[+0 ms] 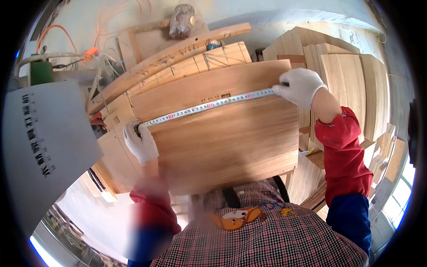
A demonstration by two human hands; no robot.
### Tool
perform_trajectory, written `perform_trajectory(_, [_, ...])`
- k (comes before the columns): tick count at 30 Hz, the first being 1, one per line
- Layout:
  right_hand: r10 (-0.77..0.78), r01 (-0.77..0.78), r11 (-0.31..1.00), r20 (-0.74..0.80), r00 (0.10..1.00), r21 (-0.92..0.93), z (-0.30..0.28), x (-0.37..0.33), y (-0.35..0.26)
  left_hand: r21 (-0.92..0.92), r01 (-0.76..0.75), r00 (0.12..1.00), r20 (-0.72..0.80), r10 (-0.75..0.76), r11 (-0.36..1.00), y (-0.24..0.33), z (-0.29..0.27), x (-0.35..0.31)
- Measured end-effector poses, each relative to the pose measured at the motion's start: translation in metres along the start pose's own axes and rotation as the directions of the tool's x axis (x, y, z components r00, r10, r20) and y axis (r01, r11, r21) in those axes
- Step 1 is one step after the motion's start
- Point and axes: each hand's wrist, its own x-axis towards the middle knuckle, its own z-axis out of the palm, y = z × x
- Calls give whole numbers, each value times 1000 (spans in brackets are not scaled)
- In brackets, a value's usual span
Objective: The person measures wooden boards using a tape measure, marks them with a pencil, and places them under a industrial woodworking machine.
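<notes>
A pale tape measure (200, 108) is stretched slantwise over a brown wooden panel (227, 147), rising toward the right. My left hand (141, 141), in a white glove, is closed on the tape's left end by the panel's left edge. At the upper right edge, my right hand (301, 86), also white-gloved, pinches the other end. Neither hand shows the tape's case clearly. The panel lies flat in front of my checked apron (258, 236).
Beyond the panel lie a marked wooden board (204, 60) and a long beam (173, 55). Wooden panels (342, 84) are stacked at the right. A grey-white sheet with dark characters (49, 133) stands at the left, near a green cylinder (41, 72) and orange hoses (91, 52).
</notes>
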Motion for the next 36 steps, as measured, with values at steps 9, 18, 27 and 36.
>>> perform_trajectory(9, [-47, 50, 999, -140, 989, 22, -8, 12, 3, -276, -115, 697, 662, 275, 954, 0, -123, -115])
perform_trajectory(18, [144, -94, 969, -210, 967, 230, 24, -22, 5, -373, -105, 353, 852, 386, 922, 7, -104, -185])
perform_trajectory(27, [226, -115, 881, -195, 954, 460, 165, -93, 69, -325, 721, 391, 920, 28, 612, 24, -72, -213])
perform_trajectory(36, [395, -203, 393, 35, 918, 897, 271, -213, -40, -460, 838, 478, 878, 12, 294, -59, -75, -249])
